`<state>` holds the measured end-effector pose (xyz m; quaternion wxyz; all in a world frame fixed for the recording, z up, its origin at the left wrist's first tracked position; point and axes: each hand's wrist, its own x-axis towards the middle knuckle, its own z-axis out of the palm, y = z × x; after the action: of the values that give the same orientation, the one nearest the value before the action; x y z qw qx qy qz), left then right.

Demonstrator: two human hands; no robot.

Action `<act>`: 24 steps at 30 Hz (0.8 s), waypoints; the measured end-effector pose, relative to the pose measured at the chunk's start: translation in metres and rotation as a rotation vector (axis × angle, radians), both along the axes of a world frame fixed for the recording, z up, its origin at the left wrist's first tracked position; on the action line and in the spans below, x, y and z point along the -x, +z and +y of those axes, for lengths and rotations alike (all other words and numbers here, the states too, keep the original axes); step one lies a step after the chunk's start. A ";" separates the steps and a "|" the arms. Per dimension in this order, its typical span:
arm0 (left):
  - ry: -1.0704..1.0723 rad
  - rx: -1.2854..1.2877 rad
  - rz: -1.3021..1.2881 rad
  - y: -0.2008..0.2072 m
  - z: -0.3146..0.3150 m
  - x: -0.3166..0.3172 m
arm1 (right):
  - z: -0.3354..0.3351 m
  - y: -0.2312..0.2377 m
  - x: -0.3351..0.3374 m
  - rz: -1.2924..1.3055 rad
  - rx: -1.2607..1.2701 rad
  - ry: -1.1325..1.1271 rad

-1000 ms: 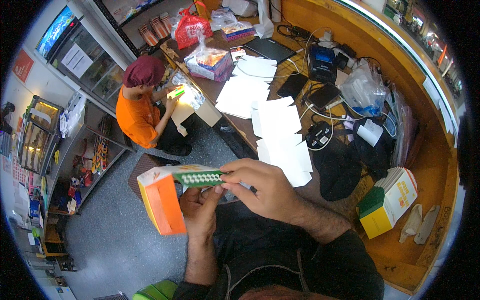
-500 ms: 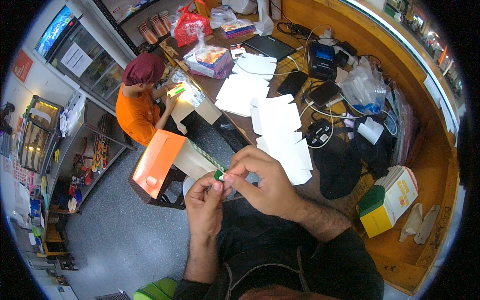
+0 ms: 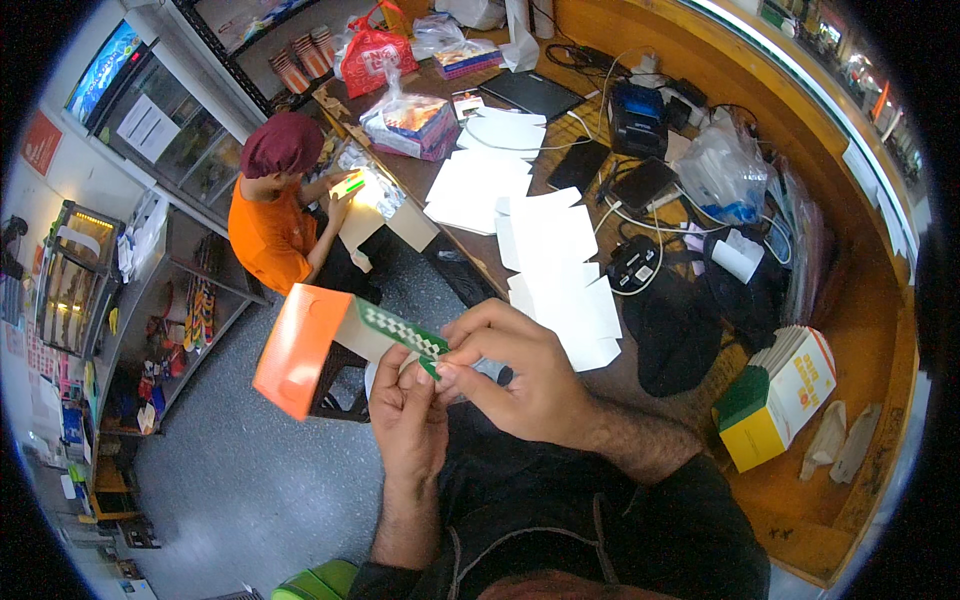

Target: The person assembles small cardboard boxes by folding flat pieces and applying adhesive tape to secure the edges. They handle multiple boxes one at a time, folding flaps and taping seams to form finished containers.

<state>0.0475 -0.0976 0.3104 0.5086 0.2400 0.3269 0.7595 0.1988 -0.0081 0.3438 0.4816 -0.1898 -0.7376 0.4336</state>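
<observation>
Item one: a part-folded carton (image 3: 300,350) with an orange panel and a green checkered strip (image 3: 395,330). My landmark is the flat white blank (image 3: 553,265) on the tabletop (image 3: 425,170); the carton is held in the air to its left, nearer the wearer.

Item two: the hands, both closed in pinches. The left hand (image 3: 408,420), left of the blank, grips the carton from below by thumb and fingers (I cannot see every contact from my remote seat). The right hand (image 3: 520,370), on the blank's near side, nips a small green flap at the strip's end between thumb and forefinger.

Item three, bearing: the carton stretches away from the fingertips, the strip's long axis slanting up and leftward, away from the blank. I judge the left hand nearer the orange panel; the right has the end closest to the blank.

Surroundings: a stack of folded cartons (image 3: 790,395), right of the blank and nearer the wearer; a seated co-worker (image 3: 270,230), well left of it.
</observation>
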 end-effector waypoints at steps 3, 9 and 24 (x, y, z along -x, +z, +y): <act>-0.016 -0.041 0.103 -0.019 -0.003 0.009 | -0.005 -0.004 0.004 0.001 -0.048 -0.010; 0.076 0.067 0.342 -0.011 -0.006 0.006 | -0.008 -0.007 0.007 -0.114 -0.290 -0.121; 0.156 0.119 0.522 -0.010 -0.013 0.011 | -0.002 -0.007 0.002 0.035 -0.063 0.096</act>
<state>0.0370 -0.1108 0.3007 0.3605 0.3715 0.5084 0.6881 0.1970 -0.0097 0.3370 0.4786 -0.1311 -0.7508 0.4359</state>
